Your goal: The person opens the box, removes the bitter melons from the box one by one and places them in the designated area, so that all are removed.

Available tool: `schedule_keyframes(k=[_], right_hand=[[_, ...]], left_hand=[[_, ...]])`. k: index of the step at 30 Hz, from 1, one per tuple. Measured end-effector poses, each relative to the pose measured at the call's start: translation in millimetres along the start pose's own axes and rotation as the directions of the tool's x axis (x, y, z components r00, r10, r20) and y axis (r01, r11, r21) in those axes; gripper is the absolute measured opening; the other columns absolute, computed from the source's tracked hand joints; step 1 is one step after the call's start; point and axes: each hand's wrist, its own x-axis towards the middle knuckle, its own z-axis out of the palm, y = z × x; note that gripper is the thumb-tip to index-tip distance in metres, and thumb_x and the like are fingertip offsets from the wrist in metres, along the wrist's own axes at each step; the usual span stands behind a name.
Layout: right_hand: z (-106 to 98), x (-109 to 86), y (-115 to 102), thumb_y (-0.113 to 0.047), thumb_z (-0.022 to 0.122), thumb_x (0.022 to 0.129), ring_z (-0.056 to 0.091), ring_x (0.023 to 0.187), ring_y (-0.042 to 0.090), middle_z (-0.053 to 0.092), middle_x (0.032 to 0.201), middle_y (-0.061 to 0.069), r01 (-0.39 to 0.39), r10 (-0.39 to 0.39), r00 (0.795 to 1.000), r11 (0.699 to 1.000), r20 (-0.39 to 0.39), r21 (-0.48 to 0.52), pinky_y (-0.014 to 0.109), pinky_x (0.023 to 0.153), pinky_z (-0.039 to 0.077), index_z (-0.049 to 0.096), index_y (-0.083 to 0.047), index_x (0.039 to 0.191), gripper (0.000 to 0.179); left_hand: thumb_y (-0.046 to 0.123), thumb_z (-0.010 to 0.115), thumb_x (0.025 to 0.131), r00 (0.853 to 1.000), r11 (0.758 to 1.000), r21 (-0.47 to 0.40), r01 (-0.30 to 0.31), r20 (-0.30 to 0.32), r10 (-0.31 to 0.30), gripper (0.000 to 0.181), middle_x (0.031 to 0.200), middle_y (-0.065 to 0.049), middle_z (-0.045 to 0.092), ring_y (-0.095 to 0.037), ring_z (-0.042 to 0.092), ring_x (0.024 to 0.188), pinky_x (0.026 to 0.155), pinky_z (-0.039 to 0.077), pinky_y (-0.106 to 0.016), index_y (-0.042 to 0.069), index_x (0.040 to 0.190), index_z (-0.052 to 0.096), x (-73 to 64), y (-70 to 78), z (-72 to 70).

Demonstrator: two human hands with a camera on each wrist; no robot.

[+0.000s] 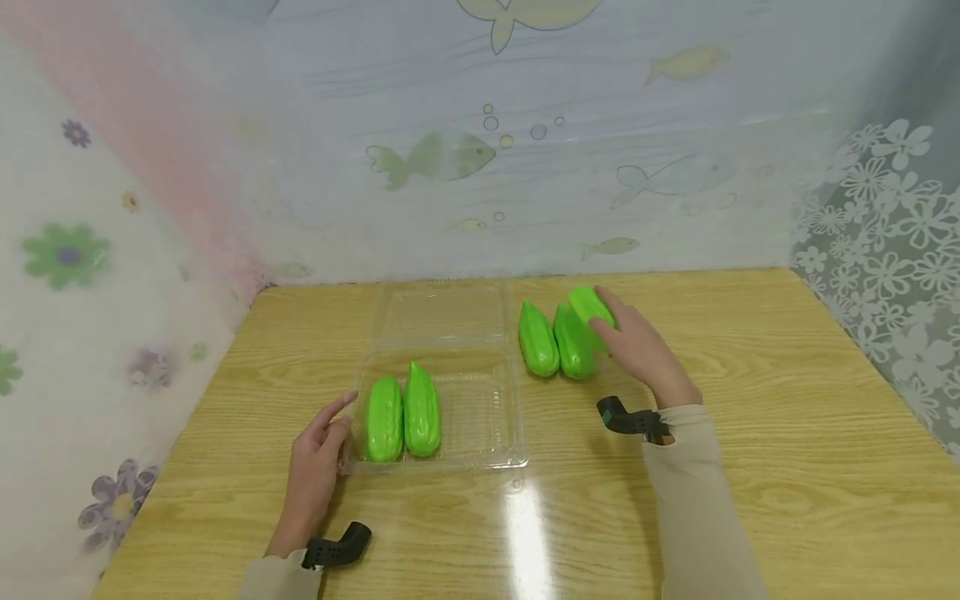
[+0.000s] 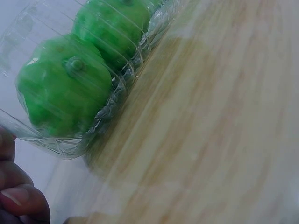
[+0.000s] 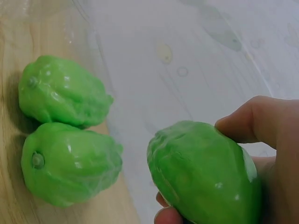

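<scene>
A clear plastic clamshell box (image 1: 468,417) lies with its lid folded back. Two green ribbed gourds (image 1: 385,419) with pointed tips lie side by side in its left part; their stem ends (image 2: 75,65) show through the box wall. At the box's left edge, my left hand (image 1: 315,467) holds the rim near the front corner, fingers partly curled. My right hand (image 1: 637,342) grips another green gourd (image 3: 201,170) between thumb and fingers, raised off the table. Two more gourds (image 3: 70,163) lie on the table just left of it.
The wooden table (image 1: 787,467) meets a wall covering (image 1: 570,200) with fish prints at the back. The box's transparent lid (image 1: 446,312) lies flat behind its tray, left of the loose gourds. Black wrist cameras (image 1: 341,546) sit at both cuffs.
</scene>
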Motion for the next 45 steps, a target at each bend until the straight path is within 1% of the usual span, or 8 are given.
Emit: schedule_keyframes(k=[5, 8, 13, 23, 29, 32, 37, 45], right_hand=[[-2, 0.3, 5, -0.035, 0.029, 0.095, 0.047, 0.090, 0.030, 0.037, 0.125, 0.021, -0.018, 0.018, 1.000, 1.000, -0.002, 0.021, 0.042, 0.073, 0.039, 0.008, -0.013, 0.145, 0.058], [-4, 0.4, 8, -0.034, 0.030, 0.094, 0.048, 0.085, 0.029, 0.039, 0.118, 0.020, -0.034, 0.034, 0.999, 0.999, -0.003, 0.029, 0.038, 0.067, 0.040, 0.008, -0.013, 0.145, 0.059], [-4, -0.3, 12, -0.032, 0.029, 0.093, 0.047, 0.081, 0.029, 0.040, 0.114, 0.020, -0.058, 0.058, 0.998, 0.998, 0.000, 0.024, 0.034, 0.061, 0.041, 0.007, -0.014, 0.145, 0.059], [-6, 0.5, 16, -0.026, 0.032, 0.092, 0.048, 0.082, 0.029, 0.036, 0.123, 0.022, -0.089, 0.088, 0.996, 0.994, 0.025, 0.058, 0.033, 0.059, 0.044, 0.003, -0.010, 0.144, 0.062], [-4, 2.1, 20, -0.028, 0.033, 0.090, 0.050, 0.081, 0.029, 0.034, 0.128, 0.022, -0.112, 0.111, 0.993, 0.992, 0.031, 0.062, 0.036, 0.061, 0.045, 0.003, -0.010, 0.144, 0.064], [-3, 3.0, 22, -0.030, 0.033, 0.090, 0.049, 0.089, 0.032, 0.032, 0.132, 0.022, -0.132, 0.130, 0.991, 0.990, 0.031, 0.045, 0.043, 0.069, 0.044, 0.002, -0.010, 0.144, 0.065], [-1, 3.9, 29, -0.034, 0.031, 0.091, 0.036, 0.114, 0.037, 0.023, 0.140, 0.024, -0.156, 0.156, 0.987, 0.988, 0.032, 0.003, 0.054, 0.090, 0.031, 0.000, -0.007, 0.144, 0.067], [4, 4.1, 38, -0.038, 0.029, 0.093, 0.032, 0.117, 0.038, 0.021, 0.140, 0.025, -0.191, 0.189, 0.980, 0.981, 0.064, 0.028, 0.055, 0.095, 0.025, 0.000, -0.004, 0.143, 0.067]], left_hand=[[0.021, 0.044, 0.095, 1.000, 1.000, 0.004, -0.005, 0.000, 0.005, 0.031, 0.053, -0.002, 0.039, -0.013, 0.036, 0.043, 0.041, 0.036, -0.032, 0.015, 0.125, 0.052, 0.1, 0.6, 0.2], [0.021, 0.044, 0.095, 1.000, 1.000, 0.001, -0.004, -0.001, 0.004, 0.032, 0.053, -0.002, 0.039, -0.012, 0.036, 0.043, 0.041, 0.036, -0.031, 0.015, 0.125, 0.052, 0.3, 0.0, 0.2], [0.019, 0.044, 0.095, 1.000, 1.000, 0.001, -0.005, 0.002, 0.005, 0.032, 0.053, -0.002, 0.039, -0.012, 0.036, 0.042, 0.041, 0.036, -0.031, 0.013, 0.126, 0.052, 0.0, -0.7, 0.5], [0.020, 0.044, 0.095, 1.000, 1.000, -0.002, 0.010, -0.005, -0.010, 0.031, 0.053, -0.002, 0.039, -0.012, 0.036, 0.043, 0.041, 0.036, -0.032, 0.015, 0.125, 0.052, -0.1, -1.3, 1.1], [0.020, 0.044, 0.095, 1.000, 1.000, 0.001, 0.000, -0.002, 0.000, 0.032, 0.054, -0.003, 0.039, -0.013, 0.036, 0.044, 0.041, 0.035, -0.031, 0.013, 0.126, 0.051, 0.5, 0.7, 0.7], [0.020, 0.044, 0.095, 1.000, 1.000, 0.006, -0.003, -0.003, 0.003, 0.032, 0.054, -0.003, 0.039, -0.013, 0.036, 0.044, 0.041, 0.035, -0.030, 0.013, 0.126, 0.051, 0.7, 2.5, 0.5], [0.019, 0.044, 0.095, 1.000, 1.000, 0.008, -0.003, 0.005, 0.003, 0.032, 0.054, -0.002, 0.039, -0.013, 0.036, 0.044, 0.042, 0.035, -0.030, 0.012, 0.126, 0.051, 0.4, 4.3, 0.7], [0.018, 0.043, 0.096, 1.000, 1.000, 0.010, -0.002, 0.004, 0.002, 0.032, 0.053, -0.002, 0.039, -0.011, 0.035, 0.043, 0.041, 0.034, -0.030, 0.012, 0.126, 0.051, 0.1, 3.6, 0.7]])
